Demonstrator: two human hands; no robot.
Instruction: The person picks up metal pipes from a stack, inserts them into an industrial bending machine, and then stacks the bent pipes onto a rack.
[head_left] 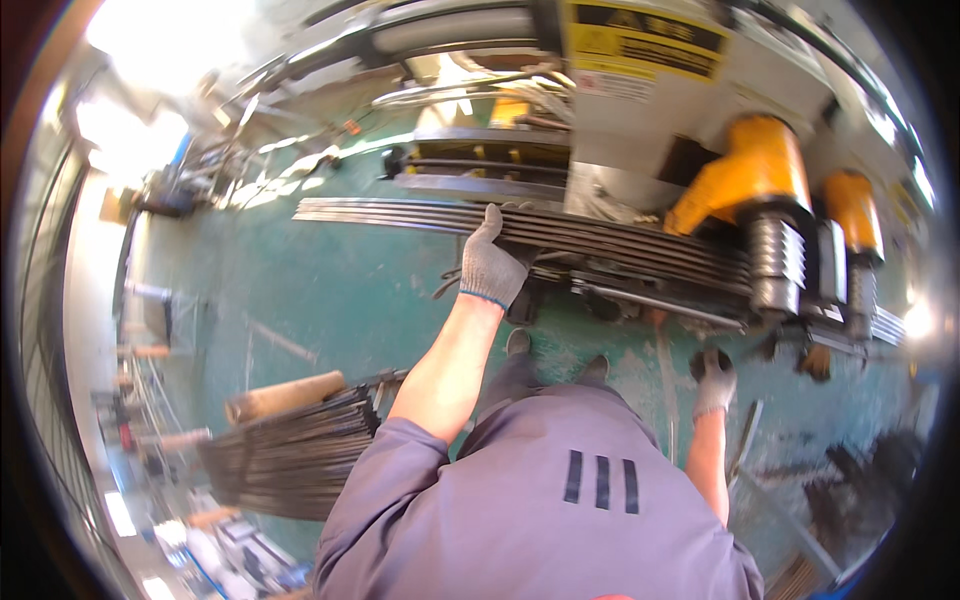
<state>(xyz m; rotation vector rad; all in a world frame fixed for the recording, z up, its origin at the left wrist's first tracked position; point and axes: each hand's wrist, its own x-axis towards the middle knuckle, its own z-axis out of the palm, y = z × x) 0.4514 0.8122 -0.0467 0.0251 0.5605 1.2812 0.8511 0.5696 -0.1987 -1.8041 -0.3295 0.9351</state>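
My left hand (pixel 494 264), in a grey knit glove with a blue cuff edge, grips a flat row of long, thin metal bars (pixel 610 237). The thumb lies over the top of the row while the other fingers are mostly hidden behind and under it. The bars run left to right, their free ends out to the left and their right part passing under a machine's orange-and-steel rollers (pixel 777 250). Lower down on the right, my gloved right hand (pixel 714 381) is apart from the bars. Something dark and round covers its finger end, so its grip is unclear.
A bundle of dark bars (pixel 290 455) and a brown cardboard roll (pixel 285 396) lie at lower left. The white machine body (pixel 640 120) carries a yellow-and-black warning label. Dark, blurred stock (pixel 860 490) and a metal frame stand at lower right on the green floor (pixel 300 290).
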